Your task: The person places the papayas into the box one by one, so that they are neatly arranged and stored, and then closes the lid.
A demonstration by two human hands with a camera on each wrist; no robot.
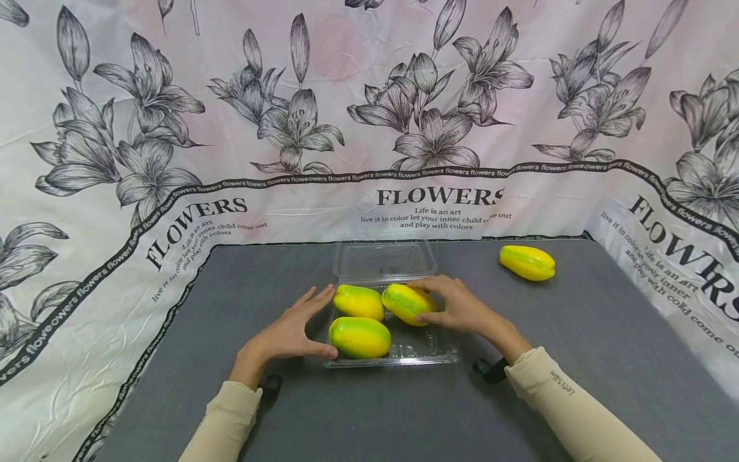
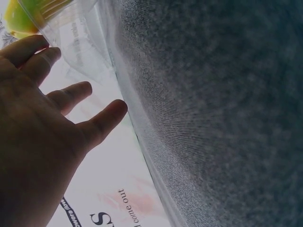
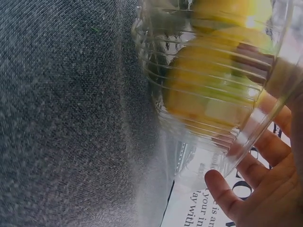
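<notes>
A clear plastic clamshell box lies with its lid folded back. Inside are three yellow-green fruits that look like papayas: one at the back left, one at the front left and one at the back right. My right hand holds the back-right papaya between thumb and fingers. Through the ribbed wall in the right wrist view, the thumb shows against a papaya. My left hand is spread along the box's left side, its thumb by the front-left papaya.
Another papaya lies on the grey table at the back right. A white cloth printed with flowers hangs behind the table and along its sides. Dark straps show at the wrists.
</notes>
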